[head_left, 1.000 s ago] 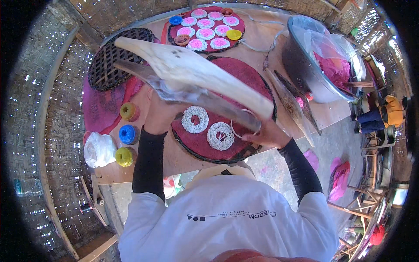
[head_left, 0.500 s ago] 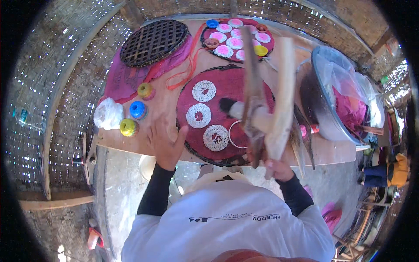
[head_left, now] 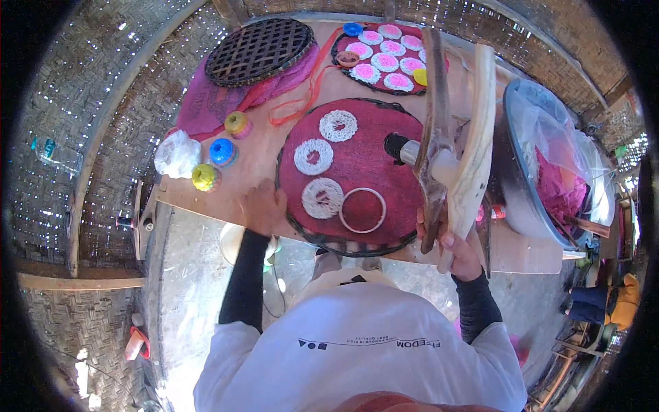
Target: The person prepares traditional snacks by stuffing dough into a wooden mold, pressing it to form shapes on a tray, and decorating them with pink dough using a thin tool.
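My right hand (head_left: 461, 253) is closed round the lower ends of a wooden hand press (head_left: 473, 137), which has two long bars. A cylinder with a dark end (head_left: 401, 147) sticks out from it to the left, above the tray. My left hand (head_left: 264, 208) is at the left rim of the round red cloth-covered tray (head_left: 384, 117); its fingers are smeared by motion. On the tray lie white noodle-like rings, an upper one (head_left: 338, 126), a middle one (head_left: 313, 156) and a lower one (head_left: 322, 198). A thin white hoop (head_left: 362, 210) sits beside the lowest.
Yellow and blue tubs (head_left: 222, 152) and a white plastic bag (head_left: 177, 154) stand at the left. Behind are a dark lattice tray (head_left: 261, 51) and a tray of pink-and-white rounds (head_left: 384, 62). A big basin (head_left: 511, 137) holding plastic bags stands at right. Another person (head_left: 604, 303) is far right.
The tray with its rings has turned clockwise. My right hand has carried the press rightward, uncovering the hoop. My left hand, spread before, is now blurred at the rim. The whole view has shifted.
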Action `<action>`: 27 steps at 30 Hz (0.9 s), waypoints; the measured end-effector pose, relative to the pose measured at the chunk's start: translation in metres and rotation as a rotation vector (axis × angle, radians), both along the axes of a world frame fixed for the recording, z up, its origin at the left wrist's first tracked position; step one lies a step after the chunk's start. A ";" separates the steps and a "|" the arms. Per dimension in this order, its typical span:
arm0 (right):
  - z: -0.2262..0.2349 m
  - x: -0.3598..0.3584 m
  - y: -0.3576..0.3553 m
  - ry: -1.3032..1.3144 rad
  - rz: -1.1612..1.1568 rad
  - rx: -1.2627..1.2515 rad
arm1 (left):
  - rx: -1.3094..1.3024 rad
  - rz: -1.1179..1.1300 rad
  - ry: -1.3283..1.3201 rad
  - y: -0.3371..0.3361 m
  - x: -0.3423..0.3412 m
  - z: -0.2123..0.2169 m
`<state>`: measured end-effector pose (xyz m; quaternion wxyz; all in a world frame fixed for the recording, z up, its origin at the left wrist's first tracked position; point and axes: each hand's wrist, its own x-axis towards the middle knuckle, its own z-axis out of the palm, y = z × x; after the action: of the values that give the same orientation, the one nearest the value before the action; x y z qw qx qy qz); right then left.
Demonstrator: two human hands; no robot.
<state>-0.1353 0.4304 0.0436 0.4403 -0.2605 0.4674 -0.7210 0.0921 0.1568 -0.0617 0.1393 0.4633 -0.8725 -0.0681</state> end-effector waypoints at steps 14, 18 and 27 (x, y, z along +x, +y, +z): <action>0.042 -0.023 -0.058 0.290 0.654 0.362 | 1.180 -0.972 1.664 -0.038 -0.115 0.184; 0.042 -0.033 -0.097 0.359 0.853 0.428 | 1.749 -1.588 1.612 -0.073 -0.096 0.159; 0.034 -0.012 -0.148 0.323 0.968 0.626 | 1.787 -1.000 1.892 -0.083 -0.057 0.098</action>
<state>-0.1474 0.2826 0.0774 0.6979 -0.4081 0.5469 -0.2176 0.0349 0.0738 0.0365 0.2911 -0.1840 -0.1809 -0.9212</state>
